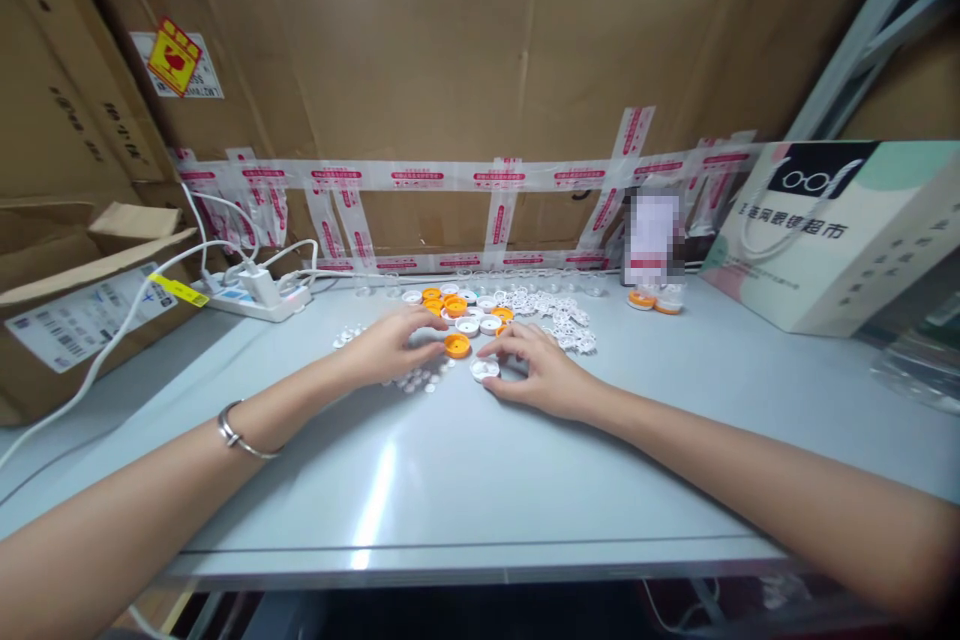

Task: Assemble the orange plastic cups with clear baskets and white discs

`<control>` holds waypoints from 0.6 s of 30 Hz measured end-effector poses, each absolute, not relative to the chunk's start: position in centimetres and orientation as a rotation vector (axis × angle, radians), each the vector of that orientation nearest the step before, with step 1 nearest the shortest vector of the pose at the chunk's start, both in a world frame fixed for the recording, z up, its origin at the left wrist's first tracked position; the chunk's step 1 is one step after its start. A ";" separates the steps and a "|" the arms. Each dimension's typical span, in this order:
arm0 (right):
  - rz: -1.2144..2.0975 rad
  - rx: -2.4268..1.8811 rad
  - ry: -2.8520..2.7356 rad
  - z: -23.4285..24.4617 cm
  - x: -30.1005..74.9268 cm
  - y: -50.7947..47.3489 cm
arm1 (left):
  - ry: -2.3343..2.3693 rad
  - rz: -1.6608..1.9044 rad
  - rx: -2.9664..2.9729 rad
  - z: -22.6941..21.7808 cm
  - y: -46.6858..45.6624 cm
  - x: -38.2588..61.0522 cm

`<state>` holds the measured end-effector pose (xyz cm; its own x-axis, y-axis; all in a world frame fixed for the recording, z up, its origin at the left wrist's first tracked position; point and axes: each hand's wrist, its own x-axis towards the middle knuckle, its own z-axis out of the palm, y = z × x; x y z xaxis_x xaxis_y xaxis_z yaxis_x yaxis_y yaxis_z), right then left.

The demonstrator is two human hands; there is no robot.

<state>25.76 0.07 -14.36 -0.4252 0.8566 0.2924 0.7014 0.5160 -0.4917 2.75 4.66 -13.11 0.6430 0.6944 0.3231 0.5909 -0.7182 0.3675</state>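
My right hand (544,370) pinches a white round cap-like piece (484,367) between thumb and fingers, low over the table. To its left, my left hand (394,345) reaches in with thumb and fingers apart. Its thumb tip is at the edge of an orange round cap (457,347); whether they touch I cannot tell. Behind both hands lie several more orange caps (455,306) and white caps (467,326). Small white discs (420,380) are scattered under and beside my left hand. A pile of white flower-shaped parts (566,317) spreads behind my right hand.
A row of clear round pieces (525,282) runs along the back. A phone (651,235), its screen blurred, leans at the back right near orange and clear pieces (658,301). A paper bag (810,240) stands right; a power strip (259,300) and open carton (82,310) left.
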 end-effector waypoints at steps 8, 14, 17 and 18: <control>0.388 -1.258 -2.240 -14.9 26.0 0.4 | 1.052 0.640 2.583 -13.5 4.9 4.9; 0.381 -1.260 -2.249 -14.9 26.1 0.3 | 1.009 0.698 2.124 -12.2 4.7 5.3; 0.387 -1.268 -2.244 -14.8 26.1 0.3 | 0.888 0.754 1.714 -11.5 4.6 5.4; 0.384 -1.272 -2.242 -14.8 26.1 0.3 | 0.844 0.757 1.607 -11.4 4.6 5.4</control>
<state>26.10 0.33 -14.81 -0.4169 0.8563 0.3048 0.7060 0.5163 -0.4848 5.42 4.56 -11.40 0.5391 0.8413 0.0399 0.1306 -0.1303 0.9828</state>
